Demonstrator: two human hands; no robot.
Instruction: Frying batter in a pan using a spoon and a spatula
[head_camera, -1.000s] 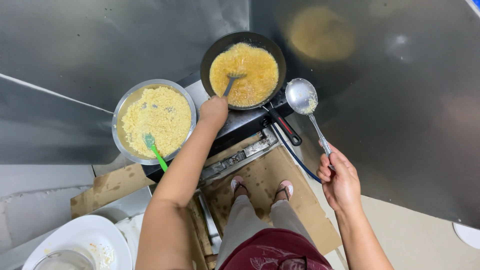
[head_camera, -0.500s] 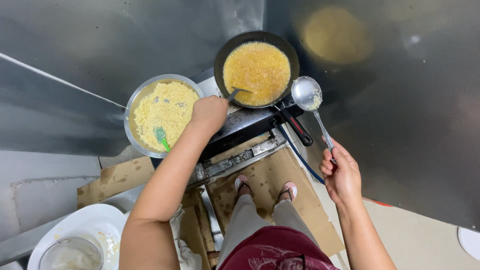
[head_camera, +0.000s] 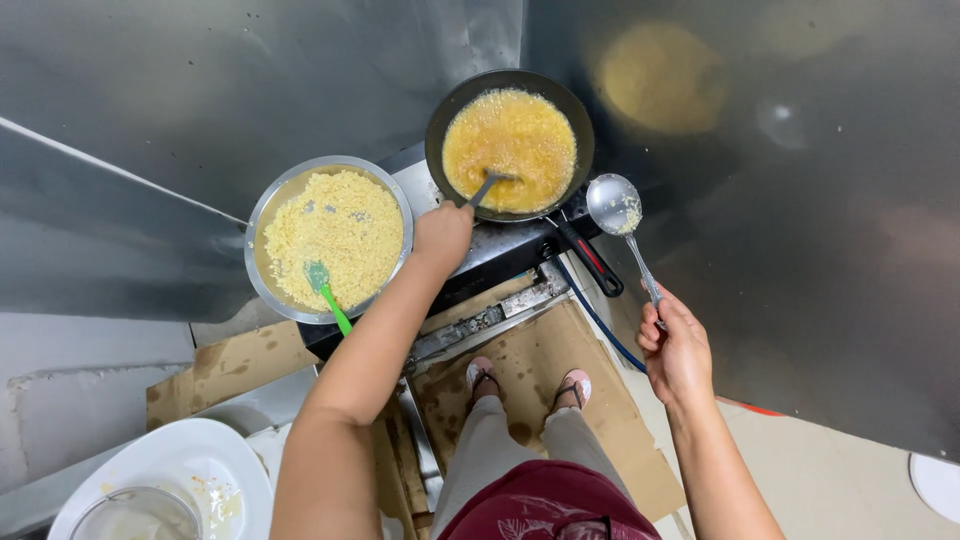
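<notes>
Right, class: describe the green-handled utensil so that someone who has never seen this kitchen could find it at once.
Start at the stove, which carries a dark frying pan and, to its left, a round metal bowl of pale yellow crumbly food. The green-handled utensil lies in that bowl, its handle sticking out over the near rim. No hand touches it, and it is the only bright green tool; the others are plain metal.

I hold my left hand (head_camera: 442, 232) fisted at frame centre, arm stretched upward from bottom left. My right hand (head_camera: 678, 352) grips closed at right, forearm angled from below.
</notes>
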